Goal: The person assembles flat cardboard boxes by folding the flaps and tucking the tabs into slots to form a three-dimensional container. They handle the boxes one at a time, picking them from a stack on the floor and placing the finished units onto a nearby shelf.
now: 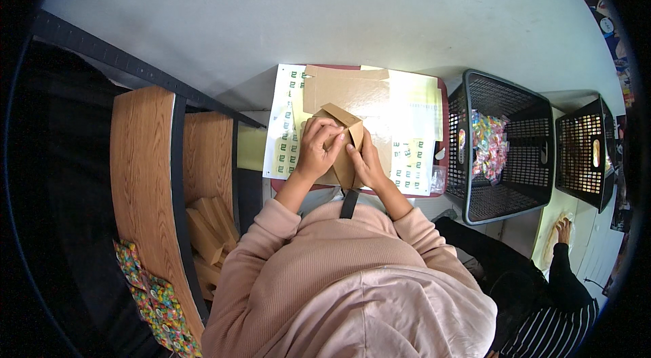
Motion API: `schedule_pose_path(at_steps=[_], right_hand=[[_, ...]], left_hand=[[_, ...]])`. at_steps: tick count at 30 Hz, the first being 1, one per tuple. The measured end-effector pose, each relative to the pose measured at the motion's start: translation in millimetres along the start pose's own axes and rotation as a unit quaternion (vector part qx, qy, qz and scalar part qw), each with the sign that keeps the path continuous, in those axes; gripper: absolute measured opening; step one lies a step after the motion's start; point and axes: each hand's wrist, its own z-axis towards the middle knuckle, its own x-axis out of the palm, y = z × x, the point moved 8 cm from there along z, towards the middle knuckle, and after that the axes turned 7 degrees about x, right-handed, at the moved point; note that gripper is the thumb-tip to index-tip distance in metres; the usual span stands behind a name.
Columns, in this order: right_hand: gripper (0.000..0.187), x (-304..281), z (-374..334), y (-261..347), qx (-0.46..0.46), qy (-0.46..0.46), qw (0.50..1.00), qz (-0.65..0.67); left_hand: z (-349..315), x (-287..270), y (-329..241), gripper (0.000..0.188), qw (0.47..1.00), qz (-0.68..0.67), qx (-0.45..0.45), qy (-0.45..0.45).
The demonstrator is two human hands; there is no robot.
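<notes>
Apparently, is midway in shaping one brown cardboard box (344, 167), held in front of the body over the table (444, 114) and a flat cardboard sheet (369, 90). Holds this box on both sides: with left hand (319, 149) half closed, fingers bent near the upper end, and with right hand (367, 163) loosely curled around the other side, thumb toward the middle. Shows a body partly formed already, but with a flap (357, 133) standing out, so seems to leave the closing of this end undone. Cannot tell about the end nearer to the body. Has more brown cardboard pieces (211, 228) on the left shelf, seemingly folded, and wrapped sweets (489, 144) in a dark basket (532, 131), well apart.
</notes>
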Motion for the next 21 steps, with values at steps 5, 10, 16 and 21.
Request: schedule_pose_path(at_steps=[5,10,16,21], right_hand=[[0.049,0,-1,2,-0.015,-0.008,1.0,-0.014],[0.047,-2,-1,10,-0.031,-0.03,0.999,-0.005],[0.045,1,0,13,-0.017,-0.035,0.999,-0.005],[0.056,12,3,29,-0.08,0.015,0.996,-0.024]], left_hand=[[5,0,-3,0.005,1.0,0.001,0.003,0.018],[5,2,-5,0.005,0.999,-0.005,0.007,0.042],[4,8,-16,0.007,0.995,0.049,0.039,0.08],[-23,-5,18,0.014,0.991,-0.047,-0.072,-0.101]])
